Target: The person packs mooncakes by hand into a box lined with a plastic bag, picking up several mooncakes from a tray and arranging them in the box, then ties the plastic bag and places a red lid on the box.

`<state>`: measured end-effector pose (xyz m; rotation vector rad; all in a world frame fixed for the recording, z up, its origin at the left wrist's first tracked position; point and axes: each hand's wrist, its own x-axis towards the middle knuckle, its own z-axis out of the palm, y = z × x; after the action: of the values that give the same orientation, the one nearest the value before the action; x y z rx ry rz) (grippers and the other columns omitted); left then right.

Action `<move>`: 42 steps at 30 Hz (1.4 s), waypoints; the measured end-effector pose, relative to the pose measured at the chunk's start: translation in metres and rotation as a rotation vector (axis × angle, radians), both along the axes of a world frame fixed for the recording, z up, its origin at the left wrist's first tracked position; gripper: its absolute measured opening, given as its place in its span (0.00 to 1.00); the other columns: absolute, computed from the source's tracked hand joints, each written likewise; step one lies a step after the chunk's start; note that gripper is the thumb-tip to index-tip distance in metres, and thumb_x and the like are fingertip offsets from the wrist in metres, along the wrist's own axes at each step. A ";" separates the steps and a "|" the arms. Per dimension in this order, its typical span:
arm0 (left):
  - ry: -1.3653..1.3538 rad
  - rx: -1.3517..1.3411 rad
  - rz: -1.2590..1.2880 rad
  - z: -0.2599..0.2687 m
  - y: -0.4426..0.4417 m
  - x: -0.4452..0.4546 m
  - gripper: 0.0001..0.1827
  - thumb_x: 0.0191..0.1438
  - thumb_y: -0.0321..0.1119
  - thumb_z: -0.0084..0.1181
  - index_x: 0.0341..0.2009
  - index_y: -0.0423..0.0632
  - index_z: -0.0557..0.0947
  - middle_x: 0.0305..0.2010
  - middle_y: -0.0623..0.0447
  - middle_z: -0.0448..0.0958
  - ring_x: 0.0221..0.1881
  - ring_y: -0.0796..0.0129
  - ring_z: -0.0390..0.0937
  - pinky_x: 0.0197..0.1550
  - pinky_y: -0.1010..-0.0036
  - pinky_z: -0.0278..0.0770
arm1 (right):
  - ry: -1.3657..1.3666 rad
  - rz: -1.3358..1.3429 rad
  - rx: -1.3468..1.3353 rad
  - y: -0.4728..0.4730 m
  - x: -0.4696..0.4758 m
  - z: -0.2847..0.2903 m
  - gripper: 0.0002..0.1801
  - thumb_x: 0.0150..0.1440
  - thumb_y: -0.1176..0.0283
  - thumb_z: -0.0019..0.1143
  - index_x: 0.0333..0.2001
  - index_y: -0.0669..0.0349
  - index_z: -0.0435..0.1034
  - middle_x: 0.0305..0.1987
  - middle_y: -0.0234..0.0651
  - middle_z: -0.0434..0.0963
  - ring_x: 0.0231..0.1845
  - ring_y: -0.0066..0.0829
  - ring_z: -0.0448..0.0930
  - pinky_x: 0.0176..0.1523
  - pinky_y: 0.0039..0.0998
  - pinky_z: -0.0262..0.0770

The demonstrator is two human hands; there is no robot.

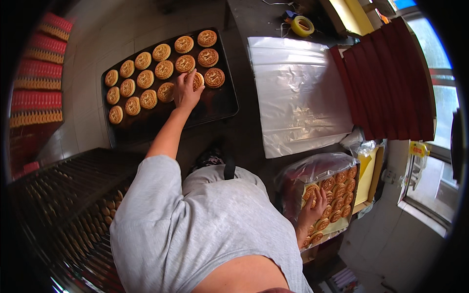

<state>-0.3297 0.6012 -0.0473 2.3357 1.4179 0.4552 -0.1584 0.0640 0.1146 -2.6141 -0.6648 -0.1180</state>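
Observation:
My left hand [187,91] reaches over a dark baking tray [216,106], its fingers closed around a round embossed pastry [198,81] in the row nearest me. Rows of the same golden pastries [145,79] lie on that tray. At the lower right, my right hand [314,208] is at a box lined with clear plastic film [329,161], its fingers around a pastry [311,191] at the box's left side. More pastries [339,190] stand packed in rows in this box. The undersides of both held pastries are hidden.
A stack of clear plastic bags [300,99] lies on the dark table [249,22], with yellow tape [302,26] beyond. Dark red boxes [392,80] are stacked at right. A rack [73,208] with pastry trays stands at lower left; red packages [36,100] are stacked at far left.

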 end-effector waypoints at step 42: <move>-0.168 0.273 -1.746 0.102 -0.801 0.342 0.45 0.53 0.51 0.70 0.74 0.67 0.65 0.78 0.43 0.56 0.77 0.43 0.53 0.75 0.44 0.51 | 0.044 -0.872 0.506 -0.328 -0.082 -0.121 0.34 0.66 0.61 0.59 0.68 0.69 0.60 0.59 0.54 0.74 0.59 0.54 0.73 0.64 0.46 0.68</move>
<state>0.0128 -0.1998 0.0545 2.5944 -0.9824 0.2323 -0.2406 -0.2640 -0.0059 -2.2055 0.5019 -0.4216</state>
